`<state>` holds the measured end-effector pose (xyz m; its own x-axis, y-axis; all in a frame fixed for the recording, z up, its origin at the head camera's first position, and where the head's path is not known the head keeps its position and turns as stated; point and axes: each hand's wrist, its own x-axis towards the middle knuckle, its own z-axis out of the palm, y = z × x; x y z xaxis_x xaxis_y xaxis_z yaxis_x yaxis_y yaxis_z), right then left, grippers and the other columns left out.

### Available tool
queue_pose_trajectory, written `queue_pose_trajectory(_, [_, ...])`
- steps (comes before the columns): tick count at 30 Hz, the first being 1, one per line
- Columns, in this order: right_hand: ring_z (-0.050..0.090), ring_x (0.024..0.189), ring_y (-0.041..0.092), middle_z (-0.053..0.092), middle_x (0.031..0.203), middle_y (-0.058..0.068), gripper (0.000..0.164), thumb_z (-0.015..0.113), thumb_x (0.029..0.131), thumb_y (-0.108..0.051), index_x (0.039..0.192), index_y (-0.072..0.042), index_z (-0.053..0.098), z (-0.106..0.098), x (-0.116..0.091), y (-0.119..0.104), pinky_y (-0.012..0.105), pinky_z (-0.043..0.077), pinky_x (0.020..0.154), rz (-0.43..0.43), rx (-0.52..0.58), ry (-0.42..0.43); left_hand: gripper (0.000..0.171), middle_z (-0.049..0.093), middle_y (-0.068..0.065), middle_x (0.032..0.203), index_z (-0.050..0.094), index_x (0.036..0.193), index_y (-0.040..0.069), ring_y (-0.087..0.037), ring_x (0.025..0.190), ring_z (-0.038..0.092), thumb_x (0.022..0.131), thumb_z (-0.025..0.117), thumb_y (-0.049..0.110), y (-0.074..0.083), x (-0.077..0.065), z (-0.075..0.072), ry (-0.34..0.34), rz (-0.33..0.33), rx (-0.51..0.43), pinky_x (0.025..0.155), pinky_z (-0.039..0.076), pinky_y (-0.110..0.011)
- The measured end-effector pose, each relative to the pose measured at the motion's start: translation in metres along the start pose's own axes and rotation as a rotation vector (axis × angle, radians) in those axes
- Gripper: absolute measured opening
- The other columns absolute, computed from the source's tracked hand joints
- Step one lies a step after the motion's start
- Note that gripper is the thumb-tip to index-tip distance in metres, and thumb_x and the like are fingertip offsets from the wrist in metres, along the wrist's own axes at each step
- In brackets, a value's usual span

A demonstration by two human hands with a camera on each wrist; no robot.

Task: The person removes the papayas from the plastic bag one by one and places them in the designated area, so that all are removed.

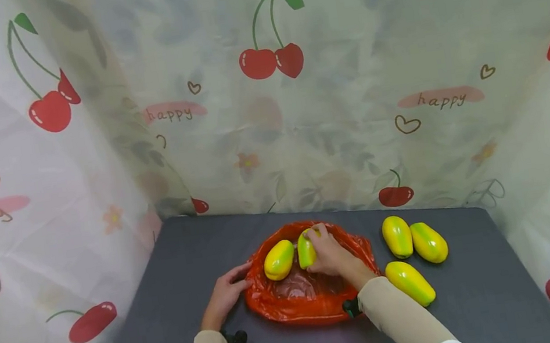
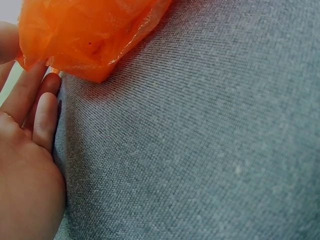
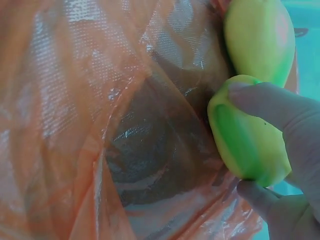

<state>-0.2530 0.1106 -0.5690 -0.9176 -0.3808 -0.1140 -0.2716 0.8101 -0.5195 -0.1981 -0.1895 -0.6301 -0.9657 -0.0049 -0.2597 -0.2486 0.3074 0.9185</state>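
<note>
An orange-red plastic bag lies spread on the dark table with its mouth facing up. Inside it, at the left, sits a glossy yellow-green papaya. My right hand grips a second papaya over the bag, thumb on one side and fingers on the other. In the right wrist view this held papaya touches or nearly touches the other papaya. My left hand touches the bag's left rim. Its fingers look fairly straight in the left wrist view, beside the bag's edge.
Three more papayas lie right of the bag: one upright-lying at the back, one beside it, and one nearer the right forearm. A cherry-printed curtain encloses the dark table.
</note>
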Motion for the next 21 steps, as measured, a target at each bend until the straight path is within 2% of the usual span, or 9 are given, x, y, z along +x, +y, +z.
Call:
queue_pose_trajectory(8, [0.054,0.116,0.034,0.033,0.151,0.016,0.084,0.091,0.075,-0.023,0.145,-0.017,0.045,-0.007,-0.007,0.002,0.043,0.058,0.086,-0.023,0.026,0.062,0.044,0.059,-0.005,0.149,0.066,0.137,0.027,-0.031,0.147,0.045,0.095,0.068,0.017,0.0,0.002,0.001,0.007,-0.005,-0.002,0.122,0.033,-0.057])
queue_pose_trajectory(13, [0.055,0.12,0.035,0.028,0.155,0.016,0.087,0.089,0.079,-0.026,0.153,-0.021,0.043,-0.013,-0.01,0.0,0.044,0.059,0.089,-0.008,0.065,0.084,0.043,0.058,-0.003,0.15,0.066,0.136,0.03,-0.032,0.148,0.044,0.094,0.068,0.02,0.001,0.003,-0.001,-0.006,-0.02,-0.005,0.123,0.032,-0.059])
queue_pose_trajectory(21, [0.058,0.115,0.031,0.029,0.151,0.017,0.086,0.09,0.076,-0.027,0.15,-0.022,0.046,-0.015,-0.019,0.0,0.042,0.059,0.086,-0.003,0.146,0.119,0.042,0.056,-0.003,0.152,0.066,0.136,0.031,-0.032,0.149,0.043,0.095,0.068,0.021,0.0,0.001,-0.001,-0.013,-0.019,-0.002,0.123,0.031,-0.059])
